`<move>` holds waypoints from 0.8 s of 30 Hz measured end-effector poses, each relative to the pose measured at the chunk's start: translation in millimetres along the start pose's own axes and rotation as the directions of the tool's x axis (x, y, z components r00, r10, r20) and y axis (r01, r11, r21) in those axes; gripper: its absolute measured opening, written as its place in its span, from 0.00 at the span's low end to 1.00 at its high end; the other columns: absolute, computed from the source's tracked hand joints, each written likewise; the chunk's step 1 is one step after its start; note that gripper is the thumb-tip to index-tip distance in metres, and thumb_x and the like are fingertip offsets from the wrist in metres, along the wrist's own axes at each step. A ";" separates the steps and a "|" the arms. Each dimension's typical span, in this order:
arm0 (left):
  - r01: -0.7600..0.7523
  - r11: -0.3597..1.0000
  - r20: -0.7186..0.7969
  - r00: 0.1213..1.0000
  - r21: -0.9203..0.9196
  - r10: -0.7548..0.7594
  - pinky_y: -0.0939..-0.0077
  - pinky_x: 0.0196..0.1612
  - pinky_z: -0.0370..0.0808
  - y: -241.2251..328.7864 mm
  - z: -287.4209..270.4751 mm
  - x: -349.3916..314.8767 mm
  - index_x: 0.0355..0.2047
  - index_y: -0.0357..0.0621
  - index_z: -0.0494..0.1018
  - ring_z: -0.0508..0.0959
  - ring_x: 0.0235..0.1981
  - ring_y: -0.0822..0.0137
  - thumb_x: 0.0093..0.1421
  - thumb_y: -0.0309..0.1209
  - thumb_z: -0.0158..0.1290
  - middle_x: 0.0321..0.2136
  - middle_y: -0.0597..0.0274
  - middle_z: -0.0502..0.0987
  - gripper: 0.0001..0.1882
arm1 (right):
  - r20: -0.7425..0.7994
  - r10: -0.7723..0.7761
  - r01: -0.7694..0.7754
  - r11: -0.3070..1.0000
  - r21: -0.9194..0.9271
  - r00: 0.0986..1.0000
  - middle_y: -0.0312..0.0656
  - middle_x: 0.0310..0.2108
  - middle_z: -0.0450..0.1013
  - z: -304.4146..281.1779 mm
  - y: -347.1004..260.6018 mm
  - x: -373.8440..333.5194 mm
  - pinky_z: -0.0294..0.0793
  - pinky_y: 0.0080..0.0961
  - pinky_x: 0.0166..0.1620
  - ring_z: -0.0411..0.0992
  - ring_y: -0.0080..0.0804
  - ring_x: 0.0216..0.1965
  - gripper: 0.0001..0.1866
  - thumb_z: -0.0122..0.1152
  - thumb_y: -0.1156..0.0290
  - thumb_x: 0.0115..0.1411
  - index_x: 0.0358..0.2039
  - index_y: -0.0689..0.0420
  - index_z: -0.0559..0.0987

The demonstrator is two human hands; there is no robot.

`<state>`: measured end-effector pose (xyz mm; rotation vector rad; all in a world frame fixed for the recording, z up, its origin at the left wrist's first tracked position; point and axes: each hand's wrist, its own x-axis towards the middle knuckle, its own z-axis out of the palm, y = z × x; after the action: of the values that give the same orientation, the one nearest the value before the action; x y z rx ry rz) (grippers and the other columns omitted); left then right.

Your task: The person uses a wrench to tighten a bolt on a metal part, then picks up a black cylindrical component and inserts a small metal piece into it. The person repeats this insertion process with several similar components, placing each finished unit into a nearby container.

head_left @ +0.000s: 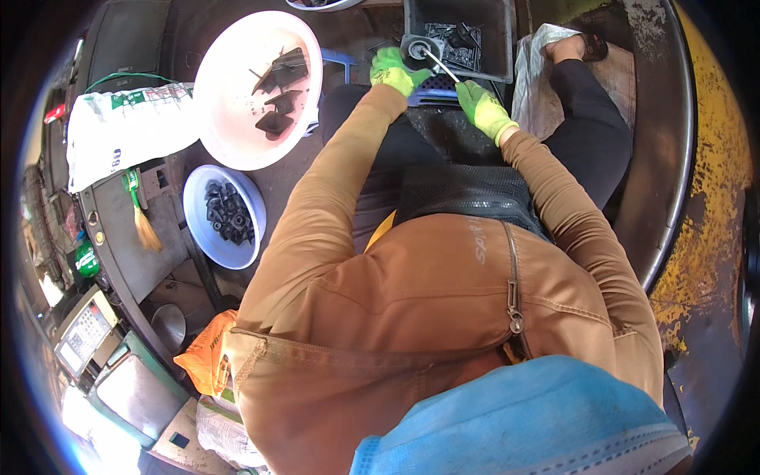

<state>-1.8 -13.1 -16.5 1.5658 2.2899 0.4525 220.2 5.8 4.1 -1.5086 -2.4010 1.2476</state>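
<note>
Both my hands wear green gloves and work in front of my lap, near a dark grey crate (499, 67). My left hand (396, 73) is closed around the edge of a dark squarish part (410, 44) with a round opening. Gripped in my right hand (484, 111) is a thin, shiny metal rod tool (440, 63); whether it has a handle is hidden by the glove. The rod's far end reaches into the part's opening. Inside the crate lie several dark and metallic pieces (461, 49). Below the part shows a blue-purple plastic surface with holes (434, 93).
To the left stands a large pale pink basin (218, 119) with several dark angular pieces. Nearer is a smaller bluish basin (193, 212) full of black parts. A white sack (131, 131), a small brush (142, 218) and an orange bag (207, 352) lie leftward. A yellow rusty surface (712, 237) runs along the right.
</note>
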 end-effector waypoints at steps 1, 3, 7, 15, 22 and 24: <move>0.050 0.998 -0.152 0.987 -0.033 -0.055 0.57 0.51 0.75 -1.4 5.6 4.5 0.50 0.49 0.72 0.75 0.50 0.49 0.39 0.47 0.72 0.44 0.51 0.76 0.38 | 0.010 0.006 -0.006 1.000 -0.026 1.000 0.59 0.49 0.73 -1.0 -1.6 0.3 0.66 0.46 0.55 0.69 0.60 0.53 0.27 0.37 0.50 0.69 0.48 0.59 0.75; -0.056 0.987 -0.258 0.966 -0.149 0.016 0.58 0.52 0.74 -1.4 22.8 19.3 0.50 0.50 0.71 0.75 0.49 0.49 0.31 0.49 0.74 0.44 0.50 0.74 0.44 | 0.001 -0.011 0.011 0.999 -0.045 1.000 0.59 0.48 0.74 -6.3 -9.7 -1.0 0.67 0.46 0.54 0.70 0.61 0.52 0.27 0.37 0.50 0.69 0.46 0.59 0.75; -0.085 0.960 -0.145 0.988 -0.266 0.047 0.60 0.54 0.73 -12.9 62.2 43.7 0.48 0.53 0.74 0.74 0.49 0.49 0.35 0.46 0.72 0.45 0.51 0.73 0.37 | -0.102 -0.056 0.063 0.996 0.067 0.993 0.58 0.42 0.75 -34.8 -31.4 -9.8 0.70 0.45 0.48 0.72 0.59 0.47 0.21 0.43 0.55 0.68 0.43 0.60 0.75; -0.097 0.869 -0.131 0.991 -0.485 0.038 0.62 0.56 0.73 -34.2 107.5 54.0 0.49 0.50 0.73 0.75 0.49 0.52 0.41 0.44 0.70 0.47 0.54 0.75 0.34 | -0.060 0.058 -0.059 0.998 -0.016 0.997 0.60 0.41 0.74 -8.4 -34.1 -4.5 0.70 0.50 0.48 0.72 0.64 0.44 0.22 0.41 0.53 0.68 0.43 0.58 0.75; -0.160 0.949 -0.189 0.976 -0.273 0.110 0.67 0.57 0.72 -24.7 89.6 45.2 0.52 0.41 0.71 0.74 0.51 0.54 0.40 0.43 0.71 0.49 0.52 0.72 0.39 | -0.049 0.087 -0.089 0.995 -0.049 0.995 0.59 0.43 0.75 -4.1 -14.4 2.2 0.70 0.49 0.49 0.72 0.63 0.46 0.23 0.38 0.52 0.69 0.43 0.57 0.75; -0.079 0.917 -0.134 0.991 -0.392 0.028 0.67 0.57 0.72 -21.4 84.3 43.5 0.51 0.42 0.71 0.74 0.51 0.54 0.38 0.43 0.72 0.49 0.54 0.71 0.40 | -0.029 0.045 -0.046 0.997 -0.057 0.999 0.59 0.42 0.76 -3.8 -11.7 2.3 0.70 0.49 0.49 0.72 0.62 0.46 0.24 0.38 0.51 0.69 0.44 0.58 0.75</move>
<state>2.5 26.5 -105.2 1.4284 2.0722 0.9881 212.1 7.5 13.4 -1.5935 -2.4186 1.1674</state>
